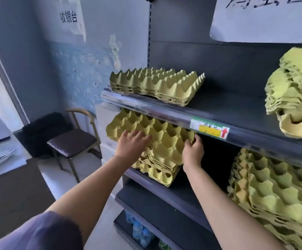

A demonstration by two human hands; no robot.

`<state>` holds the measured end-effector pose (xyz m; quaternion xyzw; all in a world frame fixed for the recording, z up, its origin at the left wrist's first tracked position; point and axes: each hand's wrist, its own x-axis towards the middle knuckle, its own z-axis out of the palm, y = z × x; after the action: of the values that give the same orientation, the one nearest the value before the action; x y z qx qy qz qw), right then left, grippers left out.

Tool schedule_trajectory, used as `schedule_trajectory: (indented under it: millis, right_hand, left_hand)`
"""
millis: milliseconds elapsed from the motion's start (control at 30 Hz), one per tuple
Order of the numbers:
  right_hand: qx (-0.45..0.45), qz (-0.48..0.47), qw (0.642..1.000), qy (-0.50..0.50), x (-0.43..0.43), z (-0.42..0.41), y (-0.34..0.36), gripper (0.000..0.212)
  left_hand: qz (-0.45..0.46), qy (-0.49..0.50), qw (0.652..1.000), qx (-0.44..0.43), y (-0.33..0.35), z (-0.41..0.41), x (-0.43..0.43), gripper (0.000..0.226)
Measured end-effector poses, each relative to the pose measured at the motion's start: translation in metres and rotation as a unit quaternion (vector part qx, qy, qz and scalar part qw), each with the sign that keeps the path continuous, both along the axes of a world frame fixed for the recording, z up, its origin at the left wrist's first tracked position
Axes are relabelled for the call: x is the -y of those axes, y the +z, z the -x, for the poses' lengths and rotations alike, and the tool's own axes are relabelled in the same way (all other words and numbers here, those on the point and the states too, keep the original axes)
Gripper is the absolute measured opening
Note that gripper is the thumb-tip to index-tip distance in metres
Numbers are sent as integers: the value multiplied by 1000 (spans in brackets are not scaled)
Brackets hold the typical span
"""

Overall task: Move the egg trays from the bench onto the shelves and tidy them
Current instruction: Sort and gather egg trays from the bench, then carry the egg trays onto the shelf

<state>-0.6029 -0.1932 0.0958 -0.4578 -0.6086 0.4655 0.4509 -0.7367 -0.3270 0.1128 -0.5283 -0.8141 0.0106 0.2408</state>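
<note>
A short sleeve (38, 231) of dull grey-purple cloth is worn on the left upper arm, and its hem is seen above the elbow. Below it the forearm is left uncovered down to the left grip (132, 143). The right arm is shown uncovered from the right grip (193, 150) to the frame edge.

Tray stacks (155, 83) on shelves (164, 109)
</note>
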Motion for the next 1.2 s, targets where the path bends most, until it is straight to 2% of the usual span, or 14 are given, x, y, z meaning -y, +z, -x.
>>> schedule_trajectory:
  millis: [100, 200, 333, 500, 633, 767, 967, 1200]
  right_hand:
    - [7, -11, 1000, -2, -11, 11, 4, 39]
    - [20, -13, 999, 42, -14, 17, 6, 40]
    - [109, -72, 989, 75, -12, 26, -14, 50]
    - [231, -112, 965, 54, -1, 32, -39, 49]
    - [257, -125, 958, 28, 4, 36, -45, 48]
    - [291, -143, 946, 13, 9, 33, -44, 45]
    - [372, -218, 901, -51, 13, -4, -40, 37]
    - [435, -321, 823, -176, 22, -109, -21, 28]
  left_hand:
    - [-21, -25, 999, 31, -3, 17, -21, 54]
    - [-29, -49, 996, 69, -5, 36, -41, 47]
    - [17, -71, 990, 120, -20, 58, -56, 48]
    - [41, -103, 986, 128, -44, 67, -54, 51]
    - [39, -122, 984, 125, -50, 73, -48, 44]
    - [33, -149, 982, 113, -45, 70, -48, 47]
    - [-30, -269, 959, 81, -32, 33, -66, 30]
    - [-133, -434, 889, 49, -7, -74, -93, 13]
